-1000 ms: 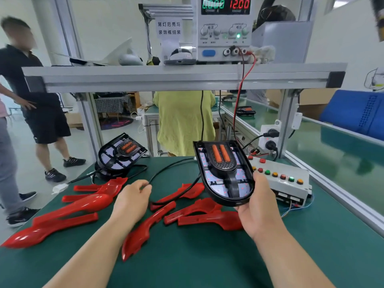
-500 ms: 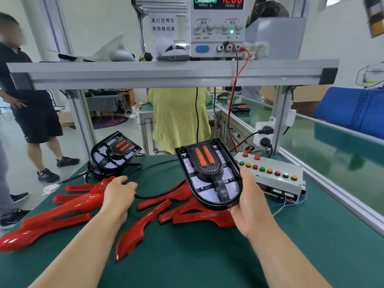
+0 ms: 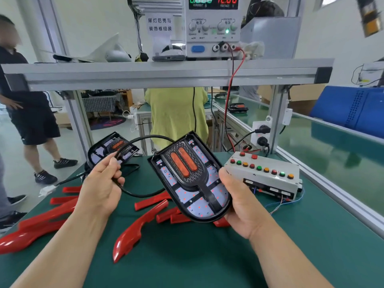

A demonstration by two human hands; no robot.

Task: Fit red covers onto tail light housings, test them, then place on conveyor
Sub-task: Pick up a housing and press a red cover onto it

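The green bench (image 3: 207, 256) carried everything, and the tail light housing (image 3: 190, 177) was the landmark, held tilted above the bench's middle so its face met the eye. The right hand (image 3: 239, 206) clamped the housing's right edge and lower corner, probably to steady it for wiring. Right of the housing sat the button box (image 3: 264, 175), within reach for testing. Left of it and beyond stood a second housing (image 3: 113, 147). Beneath and left of the housing lay loose red covers (image 3: 135, 229), none fitted yet. Left of the housing, the left hand (image 3: 101, 188) pinched the black cable (image 3: 145, 138) shut between its fingers, seemingly to connect it.
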